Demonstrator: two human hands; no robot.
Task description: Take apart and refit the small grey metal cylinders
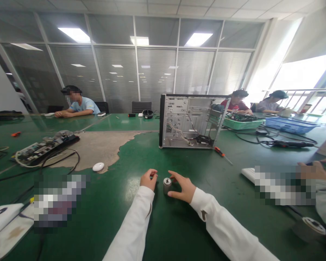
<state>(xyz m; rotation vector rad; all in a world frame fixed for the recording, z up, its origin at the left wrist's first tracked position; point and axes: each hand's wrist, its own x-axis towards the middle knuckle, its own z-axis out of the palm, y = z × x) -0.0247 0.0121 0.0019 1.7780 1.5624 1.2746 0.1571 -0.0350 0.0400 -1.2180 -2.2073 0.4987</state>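
A small grey metal cylinder (167, 187) with a silver rim and a dark centre on top stands upright on the green table in front of me. My right hand (183, 186) is beside it, thumb and fingers spread on either side. The thumb tip is close to its lower side; whether it touches I cannot tell. To the left of the cylinder is my left hand (149, 179), apart from it, with loosely curled fingers, a gap to the thumb and nothing visible between them.
An open computer case (190, 121) stands ahead, with an orange screwdriver (223, 156) at its corner. A circuit assembly (47, 146) and cables lie left, near a white oval object (98, 166). Green (243, 124) and blue baskets (290, 125) stand right. A co-worker's hand (319, 170) is at right.
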